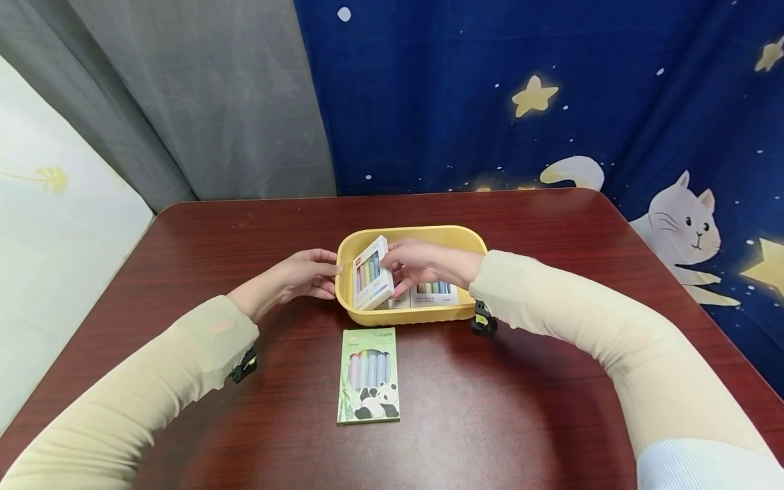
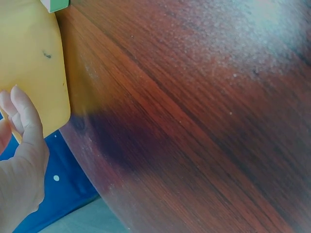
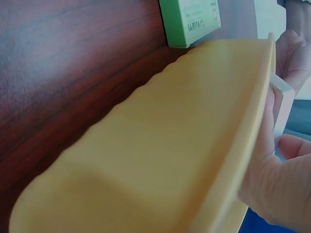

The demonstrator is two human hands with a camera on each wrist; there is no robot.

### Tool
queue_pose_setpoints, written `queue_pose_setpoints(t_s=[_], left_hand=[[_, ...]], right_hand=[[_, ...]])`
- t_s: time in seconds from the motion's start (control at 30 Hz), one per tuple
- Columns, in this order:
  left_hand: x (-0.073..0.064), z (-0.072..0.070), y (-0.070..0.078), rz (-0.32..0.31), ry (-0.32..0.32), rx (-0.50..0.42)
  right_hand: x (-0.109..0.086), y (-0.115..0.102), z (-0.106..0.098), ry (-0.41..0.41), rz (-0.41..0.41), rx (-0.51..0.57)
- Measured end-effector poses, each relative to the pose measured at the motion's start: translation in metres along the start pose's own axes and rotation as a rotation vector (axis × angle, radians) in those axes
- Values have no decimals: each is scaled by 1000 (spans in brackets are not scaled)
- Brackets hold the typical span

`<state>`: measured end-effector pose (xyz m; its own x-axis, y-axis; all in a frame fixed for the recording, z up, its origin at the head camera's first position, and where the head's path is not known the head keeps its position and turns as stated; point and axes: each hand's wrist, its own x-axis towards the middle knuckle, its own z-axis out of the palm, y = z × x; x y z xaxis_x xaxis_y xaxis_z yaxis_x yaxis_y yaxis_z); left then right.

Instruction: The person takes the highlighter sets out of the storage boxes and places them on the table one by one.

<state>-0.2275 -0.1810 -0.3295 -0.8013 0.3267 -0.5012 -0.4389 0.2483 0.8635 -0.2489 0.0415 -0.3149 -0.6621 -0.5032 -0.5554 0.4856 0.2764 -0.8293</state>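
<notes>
A yellow plastic basket sits on the table with white boxes inside. My right hand reaches into it and grips the edge of a white box with a window showing colored sticks. That box leans tilted at the basket's left end; its edge shows beyond the rim in the right wrist view. Another white box of colored sticks lies at the bottom, partly hidden by my right hand. My left hand holds the basket's left rim, with fingers and thumb at the edge in the left wrist view.
A green box with a panda picture and a window of pens lies flat in front of the basket. The dark red wooden table ends at a blue curtain and a grey curtain behind.
</notes>
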Motion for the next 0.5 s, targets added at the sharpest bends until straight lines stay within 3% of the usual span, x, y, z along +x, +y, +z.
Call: queue_pose_setpoints(t_s=[0.5], left_hand=[[0,0,-1,4,-1,-2]], right_hand=[[4,-4,1,14,21,-93]])
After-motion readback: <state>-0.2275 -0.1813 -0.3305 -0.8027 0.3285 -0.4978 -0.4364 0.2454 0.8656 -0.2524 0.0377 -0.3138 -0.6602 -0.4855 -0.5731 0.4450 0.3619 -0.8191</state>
